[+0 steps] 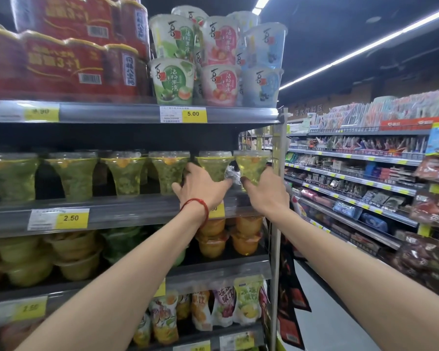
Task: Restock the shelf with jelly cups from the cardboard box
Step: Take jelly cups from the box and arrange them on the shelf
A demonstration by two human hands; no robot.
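Together, in the head view, both forearms extend to the middle shelf [137, 214]. Left hand [202, 184] curls round the base of a green jelly cup [214, 166]; right hand [264, 195] grips the neighbouring end cup [252, 166], both upright at the shelf's right end.

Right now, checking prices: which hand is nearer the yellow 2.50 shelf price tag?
Left. The left hand, gripping a green jelly cup, is up-right of the yellow 2.50 price tag; the right hand, gripping another, is farther right.

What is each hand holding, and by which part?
The left hand grips one clear flared cup of green jelly by its narrow base; the right hand grips the neighbouring cup likewise.
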